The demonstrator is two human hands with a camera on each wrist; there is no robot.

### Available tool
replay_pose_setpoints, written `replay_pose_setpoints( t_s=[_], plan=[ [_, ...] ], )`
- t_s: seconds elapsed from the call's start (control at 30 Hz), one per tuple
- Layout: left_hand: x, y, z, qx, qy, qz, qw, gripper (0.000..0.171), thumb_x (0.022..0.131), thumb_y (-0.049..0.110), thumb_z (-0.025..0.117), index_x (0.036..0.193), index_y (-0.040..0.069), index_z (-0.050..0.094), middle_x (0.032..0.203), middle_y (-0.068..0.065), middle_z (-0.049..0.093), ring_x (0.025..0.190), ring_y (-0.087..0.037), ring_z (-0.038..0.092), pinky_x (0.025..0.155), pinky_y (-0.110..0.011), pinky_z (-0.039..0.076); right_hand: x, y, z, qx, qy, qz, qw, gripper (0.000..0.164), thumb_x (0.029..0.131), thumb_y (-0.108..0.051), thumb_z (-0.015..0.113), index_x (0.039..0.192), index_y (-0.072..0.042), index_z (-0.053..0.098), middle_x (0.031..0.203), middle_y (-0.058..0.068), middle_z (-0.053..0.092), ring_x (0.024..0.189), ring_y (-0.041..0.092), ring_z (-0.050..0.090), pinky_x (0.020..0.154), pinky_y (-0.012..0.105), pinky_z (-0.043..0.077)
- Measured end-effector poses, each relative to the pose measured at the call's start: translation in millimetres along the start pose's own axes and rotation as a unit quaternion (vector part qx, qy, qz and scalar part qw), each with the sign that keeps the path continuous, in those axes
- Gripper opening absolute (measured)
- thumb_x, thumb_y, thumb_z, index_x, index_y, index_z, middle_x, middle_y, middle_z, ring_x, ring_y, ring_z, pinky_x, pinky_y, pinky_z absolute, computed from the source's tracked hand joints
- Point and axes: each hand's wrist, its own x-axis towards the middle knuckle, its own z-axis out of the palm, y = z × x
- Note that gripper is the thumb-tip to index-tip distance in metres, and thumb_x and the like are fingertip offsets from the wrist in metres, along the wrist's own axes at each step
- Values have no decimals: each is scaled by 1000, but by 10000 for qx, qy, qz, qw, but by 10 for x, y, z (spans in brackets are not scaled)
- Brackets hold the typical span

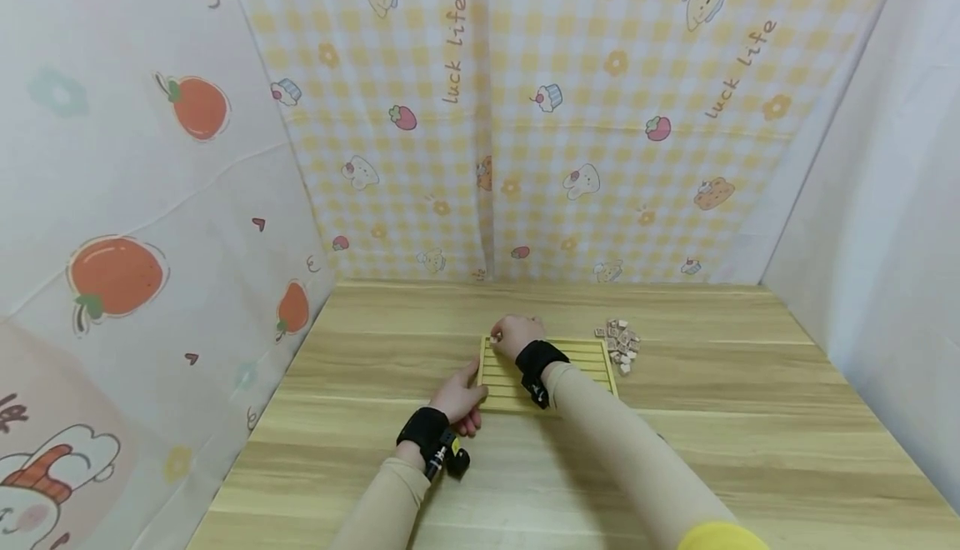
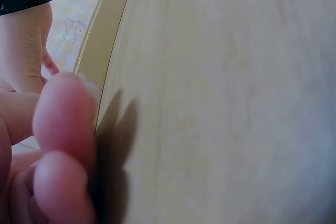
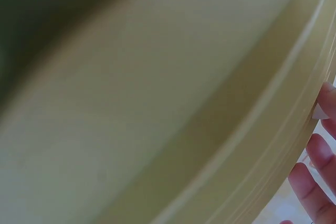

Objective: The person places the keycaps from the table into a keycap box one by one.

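A shallow yellow wooden tray [image 1: 510,405] with parallel slats lies on the table in the head view. My left hand [image 1: 459,396] grips its left rim, the thumb over the frame and the other fingers outside it. In the left wrist view the curled fingertips [image 2: 65,108] sit beside the tray's edge [image 2: 100,40]. Over the tray's far left corner, my right hand [image 1: 517,335] pinches a small wooden tile [image 1: 496,338]. The right wrist view shows the slats [image 3: 247,135] close up; the tile is not clear there.
A loose heap of small wooden tiles [image 1: 621,342] lies just beyond the tray's right end. The wood-grain table [image 1: 750,417] meets a checked cloth backdrop [image 1: 540,225] at the rear, with white cloth sides left and right.
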Motion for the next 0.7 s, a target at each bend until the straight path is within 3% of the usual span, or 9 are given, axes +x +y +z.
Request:
replay_pose_setpoints(
  t_s=[0.27,0.53,0.7],
  plan=[
    [-11,11,-10,45,76,-26,10000,69,98,20,52,157,14,15,52,-10,60,36,-15,55,33,-27,45,-20,8,-25,149,99,-154,9997,14,86,-26,74,96,-17,77,89,-3,70,88,20,64,101,61,34],
    [-24,6,10,-7,99,-21,9999,68,98,19,51,156,15,17,51,-9,60,36,-14,54,33,-27,44,-6,40,41,58,180,-180,9997,6,86,-20,73,91,-18,77,89,-2,69,86,20,63,95,60,39],
    [-9,0,12,-7,112,-68,9999,68,98,20,51,156,16,17,51,-9,60,36,-14,54,33,-27,44,-7,46,36,112,99,-176,9997,10,86,-21,73,95,-17,76,90,-2,68,86,19,63,96,59,38]
  ],
)
